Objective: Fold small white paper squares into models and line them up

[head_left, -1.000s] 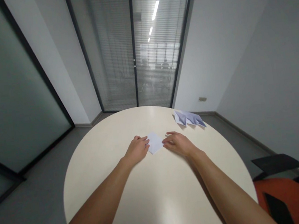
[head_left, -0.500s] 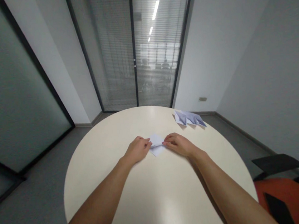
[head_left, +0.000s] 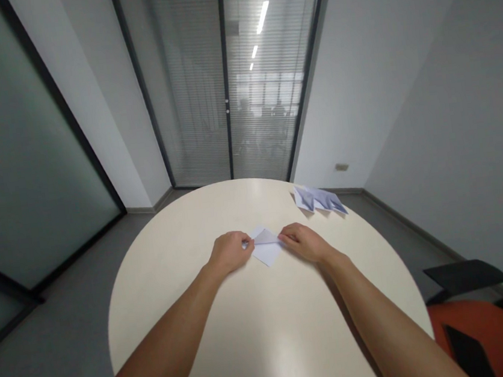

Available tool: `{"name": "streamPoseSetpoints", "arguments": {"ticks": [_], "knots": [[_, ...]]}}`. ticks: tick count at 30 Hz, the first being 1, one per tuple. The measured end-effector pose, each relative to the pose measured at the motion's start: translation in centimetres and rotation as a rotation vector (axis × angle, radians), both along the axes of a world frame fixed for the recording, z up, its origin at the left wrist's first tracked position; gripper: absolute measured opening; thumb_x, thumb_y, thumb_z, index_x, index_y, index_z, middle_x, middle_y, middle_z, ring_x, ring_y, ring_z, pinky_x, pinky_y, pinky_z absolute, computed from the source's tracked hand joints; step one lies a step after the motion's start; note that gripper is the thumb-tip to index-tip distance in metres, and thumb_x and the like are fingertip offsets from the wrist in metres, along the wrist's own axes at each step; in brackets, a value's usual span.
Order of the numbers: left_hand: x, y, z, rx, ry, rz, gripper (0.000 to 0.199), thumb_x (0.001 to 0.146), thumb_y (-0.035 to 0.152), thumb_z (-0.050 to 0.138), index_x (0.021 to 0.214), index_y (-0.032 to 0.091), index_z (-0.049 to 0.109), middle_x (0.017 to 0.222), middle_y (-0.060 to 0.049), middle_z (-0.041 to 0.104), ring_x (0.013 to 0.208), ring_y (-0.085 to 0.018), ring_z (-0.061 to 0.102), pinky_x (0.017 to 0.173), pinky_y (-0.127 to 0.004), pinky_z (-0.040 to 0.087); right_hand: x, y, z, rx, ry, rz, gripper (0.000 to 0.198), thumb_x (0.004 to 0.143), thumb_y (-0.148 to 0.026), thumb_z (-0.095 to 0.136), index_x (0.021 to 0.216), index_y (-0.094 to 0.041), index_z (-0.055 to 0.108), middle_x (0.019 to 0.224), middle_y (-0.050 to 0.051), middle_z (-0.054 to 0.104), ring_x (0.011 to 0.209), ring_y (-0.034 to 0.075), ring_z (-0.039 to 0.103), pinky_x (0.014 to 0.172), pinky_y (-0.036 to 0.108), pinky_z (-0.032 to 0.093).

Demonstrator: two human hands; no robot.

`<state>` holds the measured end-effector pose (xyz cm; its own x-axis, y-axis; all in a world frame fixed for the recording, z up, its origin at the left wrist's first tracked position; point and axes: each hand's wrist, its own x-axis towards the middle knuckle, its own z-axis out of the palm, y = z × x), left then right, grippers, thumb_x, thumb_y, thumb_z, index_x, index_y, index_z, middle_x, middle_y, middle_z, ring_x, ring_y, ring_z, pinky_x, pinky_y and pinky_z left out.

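While it sits mid-frame on the table (head_left: 259, 333), the paper (head_left: 267, 248) is a small white sheet, part folded, one flap lifted off the top between the two hands. Judged from its look: very light, thin, limp, holds a crease, tears or crumples if pulled hard, slides easily on the smooth tabletop. Best hold looks like the side corners, pinched lightly, with one edge kept down so it doesn't skate.

Left hand (head_left: 230, 252) is at the paper's left corner, fingers curled together and pinched on that corner. Right hand (head_left: 302, 243) is at the right corner, fingertips closed on the edge there. Both wrists rest low near the table; forearms run down to the bottom corners of the frame.

Up and right of the hands, near the table's far edge, lie folded papers (head_left: 319, 199), bluish-white, overlapping, well apart from the hands. How many can't be told.

Lower right of the frame: an orange chair (head_left: 490, 337) with black parts. Behind the table, glass doors (head_left: 225, 76) with blinds; frosted glass panel at left, plain grey wall at right.
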<state>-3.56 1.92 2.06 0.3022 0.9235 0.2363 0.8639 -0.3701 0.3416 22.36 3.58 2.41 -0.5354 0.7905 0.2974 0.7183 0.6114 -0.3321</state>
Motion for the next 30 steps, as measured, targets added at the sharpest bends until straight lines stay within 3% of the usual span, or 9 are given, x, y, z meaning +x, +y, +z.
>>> {"name": "streamPoseSetpoints", "arguments": {"ticks": [4, 8, 13, 20, 24, 30], "knots": [[0.1, 0.2, 0.0, -0.021, -0.021, 0.024, 0.032, 0.097, 0.035, 0.047, 0.101, 0.025, 0.077, 0.101, -0.006, 0.078, 0.094, -0.022, 0.070, 0.079, -0.030, 0.050, 0.0, 0.2, -0.3, 0.009, -0.004, -0.050, 0.040, 0.100, -0.037, 0.044, 0.079, -0.018, 0.072, 0.079, 0.009, 0.072, 0.076, 0.021, 0.064, 0.072, 0.030, 0.046], [0.1, 0.4, -0.3, -0.022, -0.091, 0.018, 0.027, 0.096, 0.031, 0.051, 0.113, 0.027, 0.072, 0.101, -0.003, 0.077, 0.093, -0.021, 0.070, 0.079, -0.028, 0.050, 0.3, 0.5, -0.9, -0.014, 0.039, -0.075, 0.026, 0.095, -0.031, 0.051, 0.103, -0.019, 0.074, 0.098, 0.009, 0.075, 0.091, 0.023, 0.066, 0.079, 0.032, 0.049], [0.0, 0.5, -0.9, 0.018, -0.118, -0.017, 0.040, 0.093, 0.024, 0.055, 0.132, 0.026, 0.062, 0.111, -0.004, 0.075, 0.100, -0.021, 0.068, 0.085, -0.030, 0.051, 0.5, 0.5, -1.2, -0.045, 0.064, -0.081, 0.034, 0.092, -0.027, 0.056, 0.122, -0.020, 0.068, 0.098, 0.008, 0.073, 0.090, 0.022, 0.065, 0.081, 0.032, 0.049], [0.0, 0.6, -1.1, 0.054, -0.063, -0.093, 0.047, 0.096, 0.019, 0.048, 0.142, 0.024, 0.055, 0.128, -0.006, 0.067, 0.115, -0.021, 0.061, 0.100, -0.032, 0.047, 0.2, 0.1, -0.4, -0.019, 0.020, -0.013, 0.038, 0.093, -0.024, 0.050, 0.127, -0.022, 0.069, 0.093, 0.008, 0.073, 0.086, 0.022, 0.063, 0.081, 0.033, 0.049], [0.2, 0.7, -1.6, 0.072, -0.011, -0.124, 0.039, 0.097, 0.019, 0.048, 0.133, 0.023, 0.064, 0.129, -0.006, 0.066, 0.116, -0.022, 0.059, 0.102, -0.033, 0.047, 0.3, 0.5, -1.0, 0.012, 0.007, -0.022, 0.038, 0.093, -0.024, 0.053, 0.127, -0.021, 0.069, 0.093, 0.009, 0.073, 0.087, 0.023, 0.064, 0.083, 0.035, 0.050], [0.4, 0.7, -1.7, 0.114, 0.007, -0.191, 0.030, 0.097, 0.021, 0.050, 0.114, 0.022, 0.075, 0.125, -0.006, 0.068, 0.109, -0.023, 0.060, 0.100, -0.037, 0.048, -0.3, 0.6, -1.8, 0.101, 0.006, 0.048, 0.039, 0.093, -0.017, 0.051, 0.128, -0.019, 0.068, 0.129, 0.013, 0.067, 0.121, 0.027, 0.059, 0.105, 0.043, 0.047]]}}
